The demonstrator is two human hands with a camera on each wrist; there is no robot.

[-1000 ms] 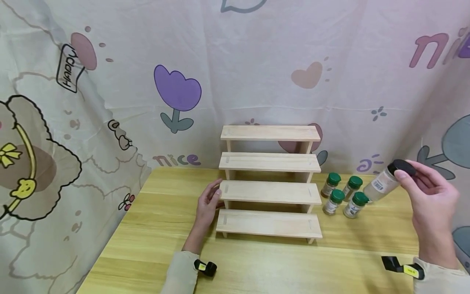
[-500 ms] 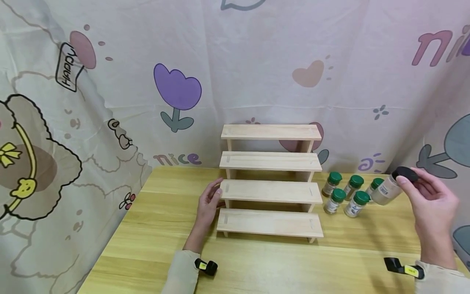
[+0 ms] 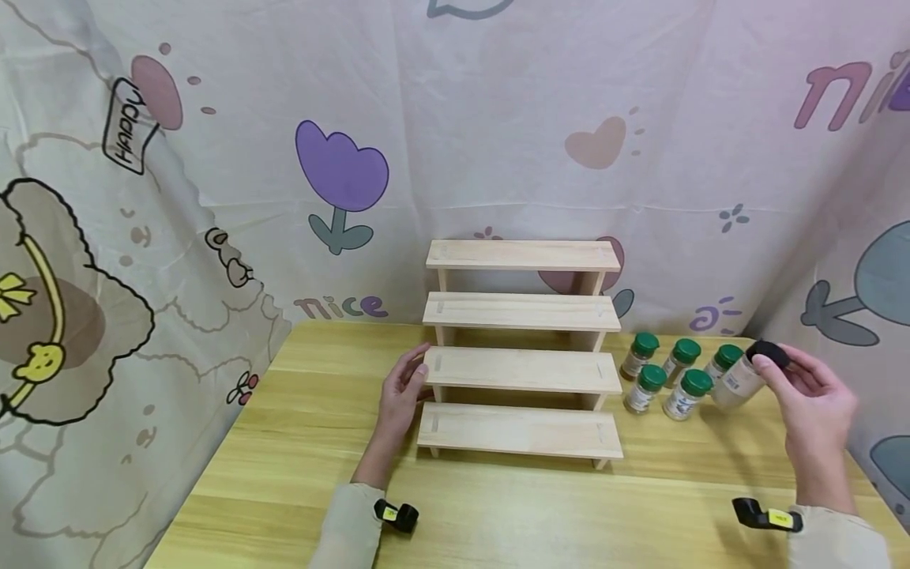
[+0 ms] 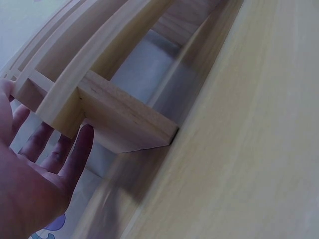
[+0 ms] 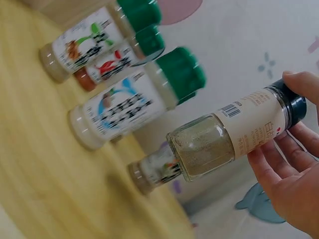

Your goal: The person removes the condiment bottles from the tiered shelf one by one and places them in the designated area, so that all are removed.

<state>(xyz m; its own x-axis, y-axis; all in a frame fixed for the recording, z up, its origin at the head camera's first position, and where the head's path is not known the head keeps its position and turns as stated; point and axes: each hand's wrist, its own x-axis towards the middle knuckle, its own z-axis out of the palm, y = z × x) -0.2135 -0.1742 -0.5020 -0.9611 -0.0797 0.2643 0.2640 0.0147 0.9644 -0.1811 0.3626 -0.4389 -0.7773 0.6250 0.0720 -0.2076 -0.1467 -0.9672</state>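
My right hand [image 3: 817, 403] grips a glass spice jar [image 3: 735, 385] by its black cap [image 5: 294, 102], with the thumb on one side and fingers on the other. The jar is tilted, has a pale label with a barcode, and holds light powder. Its base hangs beside several green-capped seasoning bottles [image 3: 684, 395] standing on the table. At the left end of a four-step wooden display shelf [image 3: 522, 370], my left hand [image 3: 401, 391] rests with spread, fairly straight fingers. In the left wrist view, its fingertips [image 4: 85, 132] lie along the end of the boards.
The wooden table [image 3: 498, 514] extends in front of the shelf and to both sides. A printed cloth [image 3: 498, 142] with cartoon flowers and lettering hangs behind the table and along its sides. The green-capped bottles stand close together right of the shelf.
My right hand has moved left and lower with the spice jar, which came down closer to the table beside the green-capped bottles. A fifth green-capped bottle has come into view. The left hand stays put.
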